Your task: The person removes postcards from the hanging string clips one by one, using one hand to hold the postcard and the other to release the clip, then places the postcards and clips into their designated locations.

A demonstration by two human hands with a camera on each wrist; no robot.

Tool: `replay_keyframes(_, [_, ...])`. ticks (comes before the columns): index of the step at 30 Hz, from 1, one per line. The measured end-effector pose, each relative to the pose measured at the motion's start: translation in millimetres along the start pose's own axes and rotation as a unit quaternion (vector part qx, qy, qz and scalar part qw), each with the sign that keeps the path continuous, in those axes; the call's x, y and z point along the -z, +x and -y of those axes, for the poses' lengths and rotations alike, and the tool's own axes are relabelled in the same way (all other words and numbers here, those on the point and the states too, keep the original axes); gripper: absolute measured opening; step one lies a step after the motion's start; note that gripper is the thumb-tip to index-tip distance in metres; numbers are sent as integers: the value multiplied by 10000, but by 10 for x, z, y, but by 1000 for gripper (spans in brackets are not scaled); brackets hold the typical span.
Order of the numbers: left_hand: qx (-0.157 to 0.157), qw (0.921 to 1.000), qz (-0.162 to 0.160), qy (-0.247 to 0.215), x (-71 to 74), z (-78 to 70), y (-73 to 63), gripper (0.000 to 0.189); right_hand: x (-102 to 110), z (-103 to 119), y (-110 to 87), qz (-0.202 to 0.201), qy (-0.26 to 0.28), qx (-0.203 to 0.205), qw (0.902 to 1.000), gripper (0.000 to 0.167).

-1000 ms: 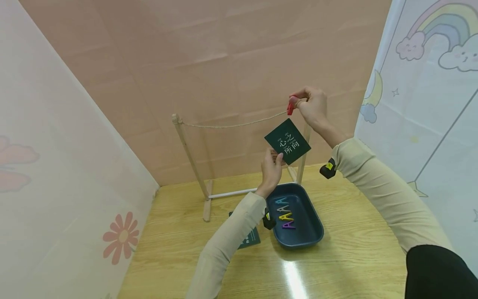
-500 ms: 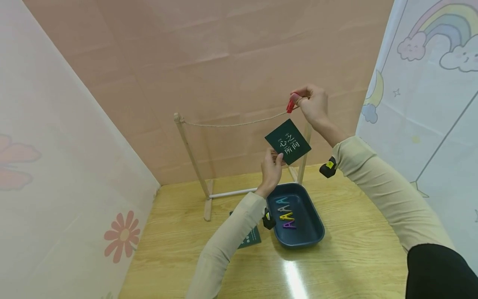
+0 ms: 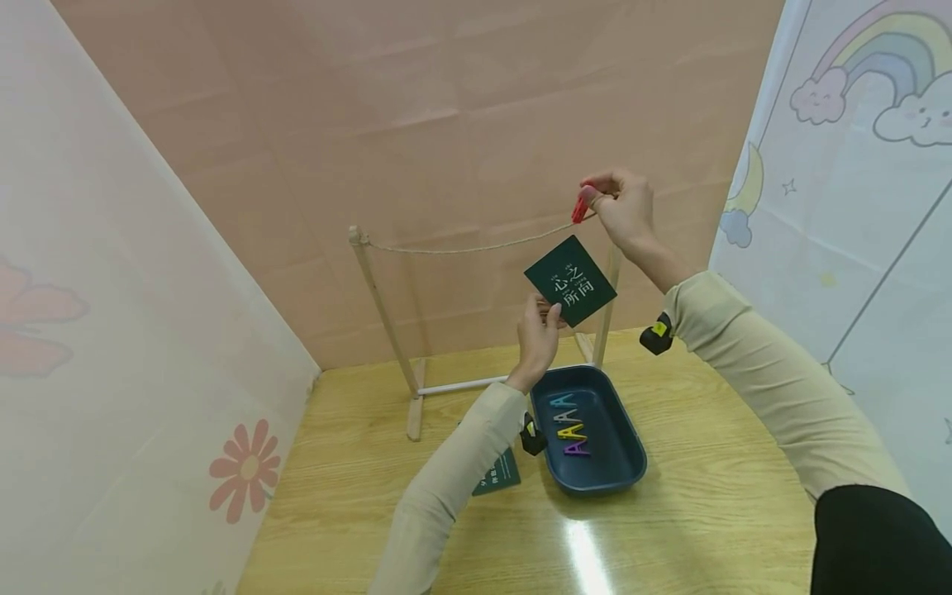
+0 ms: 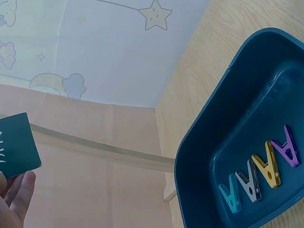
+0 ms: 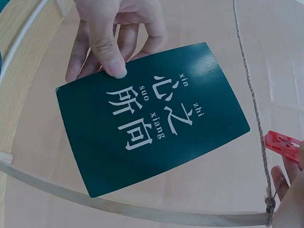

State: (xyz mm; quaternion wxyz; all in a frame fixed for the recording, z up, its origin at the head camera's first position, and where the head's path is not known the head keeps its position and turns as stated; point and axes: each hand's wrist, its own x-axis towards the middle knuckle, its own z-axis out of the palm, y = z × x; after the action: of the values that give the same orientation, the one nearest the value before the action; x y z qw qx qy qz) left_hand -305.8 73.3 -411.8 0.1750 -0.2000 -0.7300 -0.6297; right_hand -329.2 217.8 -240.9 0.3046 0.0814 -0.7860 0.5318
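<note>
My left hand pinches a dark green card with white characters by its lower left edge, thumb in front and fingers behind. The card hangs tilted just below the string. Above it, my right hand pinches a red clothespin at the string's right end, near the knot on the post. In the right wrist view the clothespin's tip is right at the string, with the card's corner a short way off. At the left of the left wrist view, part of the card shows above the fingertips.
A dark blue tray on the wooden table holds several clothespins in teal, grey, yellow and purple. Wooden posts with a white crossbar carry the string. Another green card lies partly hidden under my left sleeve.
The clothespin and right hand have risen slightly, drawing the string's right end up a little. My left hand and the card have shifted slightly left.
</note>
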Motion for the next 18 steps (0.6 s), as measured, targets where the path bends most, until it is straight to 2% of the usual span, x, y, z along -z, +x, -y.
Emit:
replay_keyframes(9, [-31,10000,51,-29,26,-25,-10,13,8,-1,3,-44,-334,560,9979,24])
replay_keyframes(18, [-103,9999,56,-26,43,-34,-28,12,0,6,-84,-299,-406,651,9966,31])
